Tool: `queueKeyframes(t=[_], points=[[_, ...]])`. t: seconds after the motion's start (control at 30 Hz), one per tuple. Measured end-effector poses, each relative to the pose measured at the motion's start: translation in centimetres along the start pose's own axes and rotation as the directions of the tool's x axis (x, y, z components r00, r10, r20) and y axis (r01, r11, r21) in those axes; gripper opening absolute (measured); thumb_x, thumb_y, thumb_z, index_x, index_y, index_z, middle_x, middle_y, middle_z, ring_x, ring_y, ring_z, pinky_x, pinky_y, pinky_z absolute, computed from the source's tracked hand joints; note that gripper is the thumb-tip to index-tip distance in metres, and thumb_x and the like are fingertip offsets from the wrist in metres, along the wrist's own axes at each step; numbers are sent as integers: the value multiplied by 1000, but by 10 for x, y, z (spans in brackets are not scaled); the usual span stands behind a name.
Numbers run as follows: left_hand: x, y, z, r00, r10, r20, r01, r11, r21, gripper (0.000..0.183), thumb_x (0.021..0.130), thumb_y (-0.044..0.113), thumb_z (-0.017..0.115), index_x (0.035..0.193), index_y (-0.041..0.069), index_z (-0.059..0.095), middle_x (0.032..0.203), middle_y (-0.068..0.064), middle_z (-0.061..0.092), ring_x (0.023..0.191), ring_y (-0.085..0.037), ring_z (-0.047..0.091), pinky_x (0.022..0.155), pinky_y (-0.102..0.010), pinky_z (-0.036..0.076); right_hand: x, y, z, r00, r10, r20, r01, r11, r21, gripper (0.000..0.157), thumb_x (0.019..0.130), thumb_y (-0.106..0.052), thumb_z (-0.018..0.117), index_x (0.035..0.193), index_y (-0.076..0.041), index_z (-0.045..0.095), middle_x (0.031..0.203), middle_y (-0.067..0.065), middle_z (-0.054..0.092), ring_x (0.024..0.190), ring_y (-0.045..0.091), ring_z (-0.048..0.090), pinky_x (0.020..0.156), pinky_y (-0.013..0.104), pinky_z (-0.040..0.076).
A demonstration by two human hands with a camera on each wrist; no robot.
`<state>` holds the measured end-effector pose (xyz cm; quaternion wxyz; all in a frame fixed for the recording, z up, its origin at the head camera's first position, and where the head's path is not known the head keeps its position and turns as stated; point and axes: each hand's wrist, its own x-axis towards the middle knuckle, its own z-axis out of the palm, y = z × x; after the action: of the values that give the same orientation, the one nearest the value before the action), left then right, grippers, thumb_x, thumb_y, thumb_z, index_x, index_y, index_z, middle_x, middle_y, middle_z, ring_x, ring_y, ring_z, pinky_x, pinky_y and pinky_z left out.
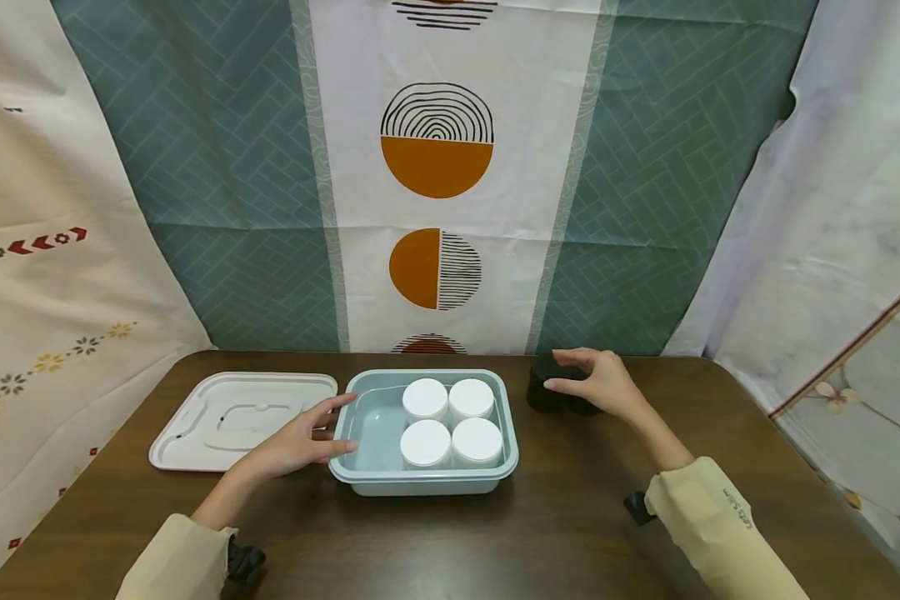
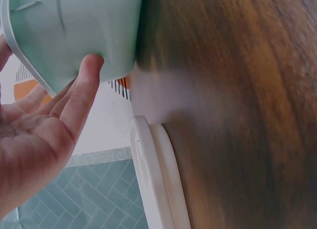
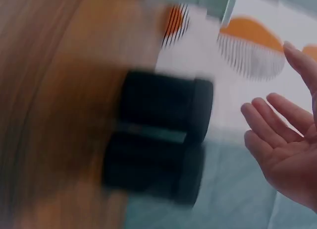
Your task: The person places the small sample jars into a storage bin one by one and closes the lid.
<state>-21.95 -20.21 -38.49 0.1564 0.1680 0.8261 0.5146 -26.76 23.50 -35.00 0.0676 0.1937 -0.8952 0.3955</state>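
Observation:
A pale green plastic container (image 1: 375, 478) stands on the table with several white-lidded round jars (image 1: 426, 443) in its right part. My left hand (image 1: 311, 439) grips its left wall, thumb and a finger over the rim; in the left wrist view, another finger of the left hand (image 2: 47, 122) lies against the outer wall. Right of the container, my right hand (image 1: 598, 385) is above two dark cylindrical jars (image 1: 546, 387), thumb and fingers spread apart. In the right wrist view, both black jars (image 3: 156, 100) stand side by side, apart from the right hand (image 3: 292, 154).
A white rectangular lid (image 1: 187, 425) lies on the brown wooden table (image 1: 450, 542), left of the container. Patterned cloth (image 1: 450, 208) hangs behind the table's far edge, with more cloth at both sides.

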Motion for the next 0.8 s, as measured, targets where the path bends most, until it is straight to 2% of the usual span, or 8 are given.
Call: queueKeyframes(t=[0.27, 0.33, 0.4, 0.47, 0.53, 0.63, 0.7, 0.8], points=[[0, 0, -1, 1000, -2, 5, 2, 1000, -4, 77, 82, 24, 68, 142, 5, 24, 133, -37, 31, 112, -45, 47, 69, -37, 50, -6, 47, -24, 993, 84, -82, -97, 982, -163, 63, 76, -31, 74, 122, 7, 53, 119, 25, 55, 109, 38, 52, 87, 50, 41], [0, 0, -1, 1000, -2, 5, 2, 1000, -3, 78, 82, 24, 69, 142, 5, 23, 133, -37, 32, 111, -44, 48, 69, -37, 50, -7, 54, -26, 991, 113, -73, -125, 976, -177, 66, 76, -32, 74, 124, 8, 51, 104, 24, 62, 94, 34, 56, 80, 44, 44], [0, 0, -1, 1000, 0, 7, 0, 1000, -3, 78, 82, 24, 68, 142, 5, 23, 132, -37, 32, 111, -44, 48, 69, -37, 50, -8, 60, -27, 988, 139, -65, -149, 972, -183, 69, 75, -33, 74, 125, 8, 50, 76, 16, 61, 71, 24, 53, 68, 36, 44], [-1, 0, -1, 1000, 1, 11, -1, 1000, -4, 78, 82, 24, 68, 142, 4, 23, 132, -37, 32, 110, -43, 48, 69, -37, 50, -8, 64, -26, 986, 160, -54, -168, 970, -174, 70, 75, -33, 74, 126, 8, 49, 58, 3, 46, 57, 15, 40, 58, 30, 37], [0, -1, -1, 1000, -1, 13, 1, 1000, -4, 77, 82, 24, 68, 142, 5, 23, 133, -37, 32, 111, -43, 48, 69, -38, 50, -8, 67, -26, 983, 176, -48, -181, 971, -158, 70, 74, -32, 75, 126, 8, 49, 52, -4, 34, 50, 11, 31, 51, 27, 32], [0, -1, -1, 1000, -4, 8, 4, 1000, -2, 77, 82, 24, 68, 142, 5, 23, 133, -37, 32, 111, -43, 48, 69, -38, 50, -7, 69, -25, 982, 182, -51, -187, 971, -146, 69, 74, -31, 75, 125, 8, 50, 53, -3, 35, 49, 10, 31, 49, 26, 31], [0, -1, -1, 1000, -6, 3, 6, 1000, 1, 77, 82, 24, 69, 142, 6, 24, 133, -36, 32, 111, -43, 48, 69, -38, 50, -6, 69, -25, 982, 181, -61, -188, 970, -153, 68, 74, -32, 76, 124, 7, 52, 59, 4, 49, 55, 14, 41, 53, 27, 36], [0, 0, -1, 1000, -2, 1, 2, 1000, 2, 77, 82, 24, 68, 142, 5, 24, 133, -36, 33, 112, -43, 47, 69, -37, 50, -6, 69, -27, 979, 189, -78, -199, 966, -162, 68, 73, -35, 75, 123, 6, 53, 91, 22, 64, 77, 27, 55, 64, 34, 44]])
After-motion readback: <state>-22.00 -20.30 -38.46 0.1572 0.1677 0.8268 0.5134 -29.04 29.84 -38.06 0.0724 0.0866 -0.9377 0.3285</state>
